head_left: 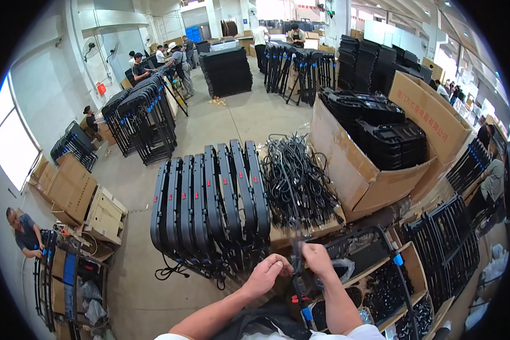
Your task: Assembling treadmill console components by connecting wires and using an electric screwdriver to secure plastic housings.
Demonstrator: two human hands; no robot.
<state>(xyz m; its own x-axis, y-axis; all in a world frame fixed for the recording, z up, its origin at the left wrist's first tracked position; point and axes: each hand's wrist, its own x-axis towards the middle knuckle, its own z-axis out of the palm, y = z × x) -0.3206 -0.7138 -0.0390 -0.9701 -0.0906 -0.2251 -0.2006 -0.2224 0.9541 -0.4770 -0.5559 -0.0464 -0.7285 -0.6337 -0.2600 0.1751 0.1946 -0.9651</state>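
My left hand (271, 273) is closed, its thumb and fingertips pressed together beside a dark, blurred part; what they pinch is too small to make out. Just to its right, my right hand (317, 259) is curled in a fist against the same dark part, and its contents are hidden. Below and right of both hands stands a black tubular frame (384, 241) with blue clips (398, 259). Beyond my hands lies a heap of black cables (296, 184) on cardboard. A row of black curved frames (209, 195) with red parts stands to the left, cords hanging below.
Bins of small black parts (388, 289) sit at my right. A large cardboard box (351, 187) of black plastic housings stands beyond them. More black frames (445, 241) lean at far right. A co-worker (25, 232) handles frames at far left; others work among racks at the back.
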